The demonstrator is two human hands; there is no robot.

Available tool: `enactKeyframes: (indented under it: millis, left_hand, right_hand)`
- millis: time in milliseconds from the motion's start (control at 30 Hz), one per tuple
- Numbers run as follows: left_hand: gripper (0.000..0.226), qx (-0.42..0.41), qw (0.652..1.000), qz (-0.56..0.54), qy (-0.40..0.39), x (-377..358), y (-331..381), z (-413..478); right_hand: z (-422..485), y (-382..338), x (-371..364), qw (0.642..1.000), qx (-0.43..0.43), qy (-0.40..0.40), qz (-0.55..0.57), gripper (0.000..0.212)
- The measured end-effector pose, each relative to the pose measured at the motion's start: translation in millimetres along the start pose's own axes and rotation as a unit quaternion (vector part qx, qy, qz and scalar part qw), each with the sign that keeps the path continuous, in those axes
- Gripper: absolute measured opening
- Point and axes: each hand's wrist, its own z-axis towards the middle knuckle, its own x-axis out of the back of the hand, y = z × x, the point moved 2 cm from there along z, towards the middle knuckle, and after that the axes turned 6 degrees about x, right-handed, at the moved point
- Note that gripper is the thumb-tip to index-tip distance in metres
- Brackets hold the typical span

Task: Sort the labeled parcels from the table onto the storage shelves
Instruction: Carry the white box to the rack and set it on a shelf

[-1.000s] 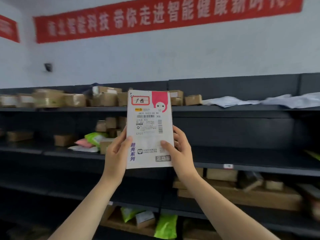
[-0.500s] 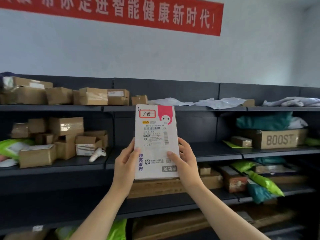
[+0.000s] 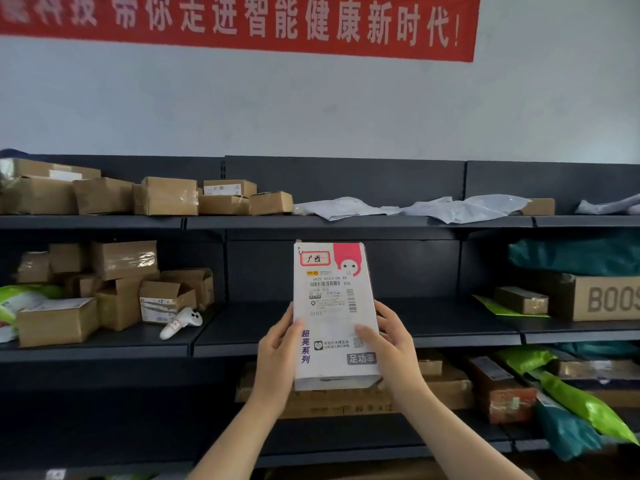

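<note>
you hold the white parcel upright in front of you, your left hand clamped on its left edge and your right hand clamped on its right edge, thumbs across the printed face. the red-framed label sits at its top left, above both grips.

over the last second the view has swung rightward along the shelves: the cardboard boxes that stood behind the parcel now lie up and left of your left grip, and the boost box has come in well right of your right grip. the parcel sits lower against the rack than before, its top now under the upper shelf edge.

directly behind and just beyond both grips the middle shelf shows bare surface. that suggests you have found this label's bay and are about to set the parcel down; it is not shelved yet. i cannot read any bay marker to confirm the match.
</note>
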Motion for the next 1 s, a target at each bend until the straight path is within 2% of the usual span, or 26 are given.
enactKeyframes:
  millis: [300,500,733,1000]
  left_hand:
    - [0.033,0.078,0.996,0.036,-0.026,-11,-30,73]
    - [0.036,0.066,0.996,0.041,-0.041,-5,-41,141]
    - [0.033,0.081,0.995,0.020,-0.056,4,-53,216]
    - [0.027,0.103,0.990,0.058,-0.070,-4,-78,278]
  right_hand:
    - [66,42,10,0.994,-0.102,0.018,-0.018,0.036]
    - [118,63,2,0.995,-0.091,0.045,-0.001,0.023]
    - [177,89,-14,0.993,-0.088,0.073,-0.008,0.032]
    - [230,119,-6,0.992,-0.108,0.067,0.016,0.035]
